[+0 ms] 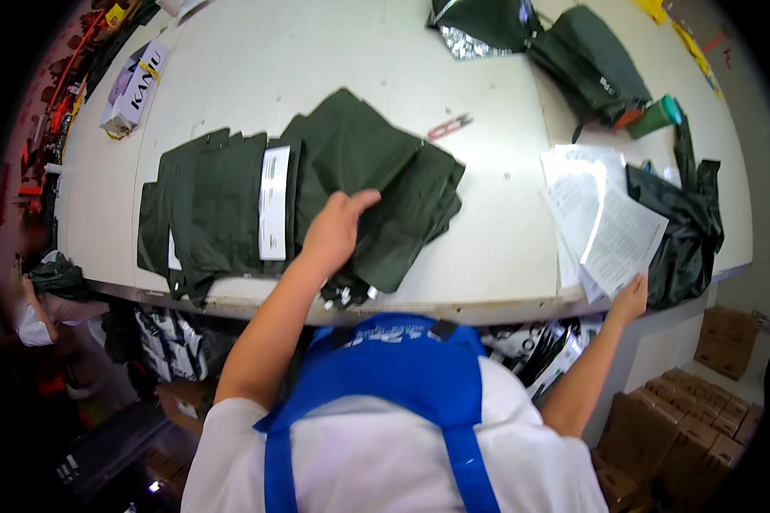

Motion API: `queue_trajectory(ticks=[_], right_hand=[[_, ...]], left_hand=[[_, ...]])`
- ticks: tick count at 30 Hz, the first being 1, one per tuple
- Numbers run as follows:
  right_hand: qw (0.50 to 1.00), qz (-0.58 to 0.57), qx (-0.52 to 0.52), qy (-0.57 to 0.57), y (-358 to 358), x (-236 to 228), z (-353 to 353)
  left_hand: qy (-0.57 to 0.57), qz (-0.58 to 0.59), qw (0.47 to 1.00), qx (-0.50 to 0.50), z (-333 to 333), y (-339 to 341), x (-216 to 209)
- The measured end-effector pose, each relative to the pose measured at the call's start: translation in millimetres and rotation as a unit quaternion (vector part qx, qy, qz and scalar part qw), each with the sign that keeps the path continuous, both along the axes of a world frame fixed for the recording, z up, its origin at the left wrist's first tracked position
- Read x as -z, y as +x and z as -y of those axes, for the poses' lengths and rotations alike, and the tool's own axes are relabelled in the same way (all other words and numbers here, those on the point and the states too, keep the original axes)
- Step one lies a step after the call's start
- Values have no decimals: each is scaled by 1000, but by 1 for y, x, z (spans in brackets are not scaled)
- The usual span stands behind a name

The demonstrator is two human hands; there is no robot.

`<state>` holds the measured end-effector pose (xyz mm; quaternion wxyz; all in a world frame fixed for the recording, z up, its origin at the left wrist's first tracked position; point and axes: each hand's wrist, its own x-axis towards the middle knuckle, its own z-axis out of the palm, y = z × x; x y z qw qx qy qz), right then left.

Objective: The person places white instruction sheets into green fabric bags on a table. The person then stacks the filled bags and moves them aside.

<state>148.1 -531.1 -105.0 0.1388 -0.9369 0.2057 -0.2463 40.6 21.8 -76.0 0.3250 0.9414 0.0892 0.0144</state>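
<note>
Dark green cut fabric pieces [342,128] lie in an uneven, fanned stack in front of me. On that stack rests my left hand [338,227], one digit stretched out to the right; its other fingers are partly hidden. Just left of it, a folded green fabric bundle [218,197] has a white paper strip [274,203] across it. At the table's right front edge, my right hand [630,299] grips the lower corner of a printed paper sheet [626,244]. That sheet overlaps other white papers [582,175] beneath it.
Red thread snips [450,126] lie beyond the stack. A green bag [590,64] and a green cylinder [654,117] are at the far right, a black plastic bag [684,231] beside the papers. A white box [135,90] stands far left. Cardboard boxes [676,427] fill the lower right.
</note>
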Motion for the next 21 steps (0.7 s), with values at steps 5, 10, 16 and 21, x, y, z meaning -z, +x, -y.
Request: queue_trajectory(ticks=[5,10,16,21], right_hand=[[868,78,-115,477,-4,-66,-77],[818,-229,-255,462,-13,-80,-144],[800,-175,-235,523,-1,-65,-175],[804,-194,-297,478,-9,-50,-210]], left_hand=[[44,5,996,77,22,8,-3],[29,30,999,28,21,10,-13],[15,9,999,39,25,14,-25],[-23,8,998,61,36,17,-24]])
